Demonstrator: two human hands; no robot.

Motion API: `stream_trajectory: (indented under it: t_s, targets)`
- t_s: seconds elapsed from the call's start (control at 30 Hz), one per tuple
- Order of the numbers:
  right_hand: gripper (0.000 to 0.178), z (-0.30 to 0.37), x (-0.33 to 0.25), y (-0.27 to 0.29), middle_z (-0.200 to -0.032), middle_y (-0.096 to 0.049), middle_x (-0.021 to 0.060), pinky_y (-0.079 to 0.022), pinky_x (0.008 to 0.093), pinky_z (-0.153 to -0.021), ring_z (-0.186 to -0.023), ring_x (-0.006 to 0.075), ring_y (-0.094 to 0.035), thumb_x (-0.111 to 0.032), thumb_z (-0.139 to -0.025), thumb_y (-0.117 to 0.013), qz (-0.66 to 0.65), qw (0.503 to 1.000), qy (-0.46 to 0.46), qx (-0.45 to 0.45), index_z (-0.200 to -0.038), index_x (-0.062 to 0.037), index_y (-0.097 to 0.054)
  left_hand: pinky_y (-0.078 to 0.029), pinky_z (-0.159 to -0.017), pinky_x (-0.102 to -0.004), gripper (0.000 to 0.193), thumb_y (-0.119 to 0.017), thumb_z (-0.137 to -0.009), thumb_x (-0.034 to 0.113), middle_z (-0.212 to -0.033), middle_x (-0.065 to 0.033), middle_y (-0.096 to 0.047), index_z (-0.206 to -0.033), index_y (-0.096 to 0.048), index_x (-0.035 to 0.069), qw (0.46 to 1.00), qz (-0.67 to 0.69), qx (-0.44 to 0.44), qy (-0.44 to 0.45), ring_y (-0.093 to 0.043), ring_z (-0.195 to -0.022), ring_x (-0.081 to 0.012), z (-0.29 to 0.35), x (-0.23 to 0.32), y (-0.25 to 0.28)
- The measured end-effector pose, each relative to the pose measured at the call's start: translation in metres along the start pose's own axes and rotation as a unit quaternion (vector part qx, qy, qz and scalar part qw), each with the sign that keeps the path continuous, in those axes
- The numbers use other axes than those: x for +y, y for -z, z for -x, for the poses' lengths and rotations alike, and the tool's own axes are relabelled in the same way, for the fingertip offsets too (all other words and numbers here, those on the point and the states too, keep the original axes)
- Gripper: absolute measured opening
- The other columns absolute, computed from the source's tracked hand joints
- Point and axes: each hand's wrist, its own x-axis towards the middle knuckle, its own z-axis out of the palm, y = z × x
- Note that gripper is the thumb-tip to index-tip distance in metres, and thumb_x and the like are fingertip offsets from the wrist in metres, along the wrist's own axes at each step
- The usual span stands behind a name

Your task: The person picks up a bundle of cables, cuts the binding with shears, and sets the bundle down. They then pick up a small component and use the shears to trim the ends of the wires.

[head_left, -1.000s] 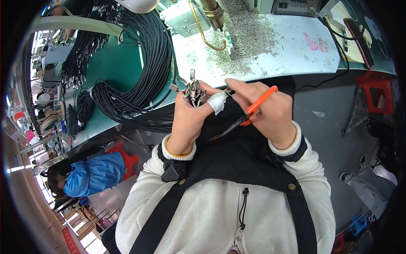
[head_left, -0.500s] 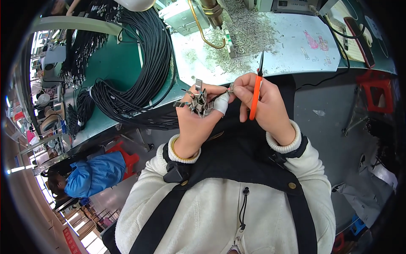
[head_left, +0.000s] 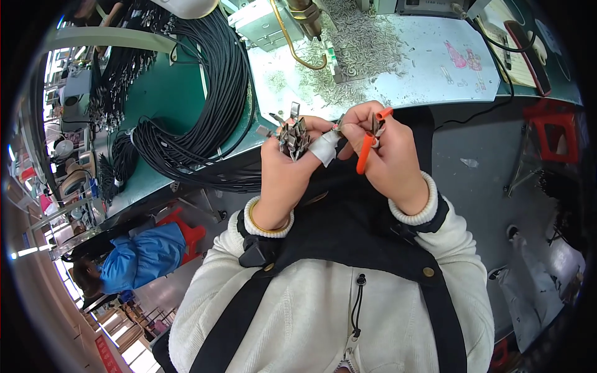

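**Handheld bundle of metal connector ends; snips in right hand**

Left hand (head_left: 280,186): closed around a bundle of metal connector ends (head_left: 293,140), tips fanned out above the fist. White wrap (head_left: 323,150) on the thumb. One small connector end (head_left: 339,125) protrudes past the thumb, between the two hands.

Right hand (head_left: 398,149): fingers curled around orange-handled snips (head_left: 365,155); thumb and index meet at the small end. Firmness of that pinch: cannot tell.

Location: bundle held in front of the near edge of the pale bench sheet (head_left: 429,74), beside a black cable coil (head_left: 227,87).

Handling (judged): pieces light, shells stiff and rather slick, edges possibly sharp; any fine leads soft and easily bent. Best hold: flat sides of the shell, near the base, clear of the leads.
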Motion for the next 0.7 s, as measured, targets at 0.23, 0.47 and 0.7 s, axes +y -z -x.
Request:
stream_trajectory:
  t_s: [0.23, 0.47, 0.7]
  targets:
    - [0.015, -0.003, -0.009, 0.004, -0.064, -0.057, 0.0043, -0.041, 0.019, -0.043, -0.049, 0.0075, -0.053, 0.004, -0.072, -0.06, 0.074, 0.983, 0.161, 0.046, -0.085, -0.0002, -0.053, -0.042, -0.058, -0.0185, 0.013, -0.059, -0.071, -0.003, -0.072, -0.0027, -0.059, -0.084, -0.059, -0.002, 0.998, 0.064, -0.019, 0.019, -0.053, -0.065, -0.0059, -0.003, 0.006, 0.006]
    - [0.023, -0.007, -0.006, 0.009, -0.063, -0.059, 0.0048, -0.04, 0.0185, -0.041, -0.047, 0.0081, -0.053, 0.007, -0.066, -0.064, 0.211, 0.923, 0.316, 0.062, -0.086, -0.0005, -0.057, -0.042, -0.057, -0.0187, 0.013, -0.06, -0.071, -0.003, -0.071, -0.0031, -0.059, -0.084, -0.059, -0.002, 0.999, 0.038, -0.005, -0.004, -0.053, -0.062, -0.0064, -0.002, 0.009, 0.001]
    - [0.013, -0.008, -0.009, 0.007, -0.068, -0.06, 0.0067, -0.043, 0.0171, -0.043, -0.049, 0.0098, -0.055, 0.004, -0.073, -0.059, -0.025, 0.999, 0.036, -0.002, -0.084, 0.0014, -0.055, -0.042, -0.057, -0.0183, 0.014, -0.061, -0.07, -0.004, -0.072, -0.0033, -0.059, -0.084, -0.06, -0.002, 1.0, 0.03, 0.003, 0.0, -0.053, -0.063, -0.0063, -0.003, 0.009, 0.001]
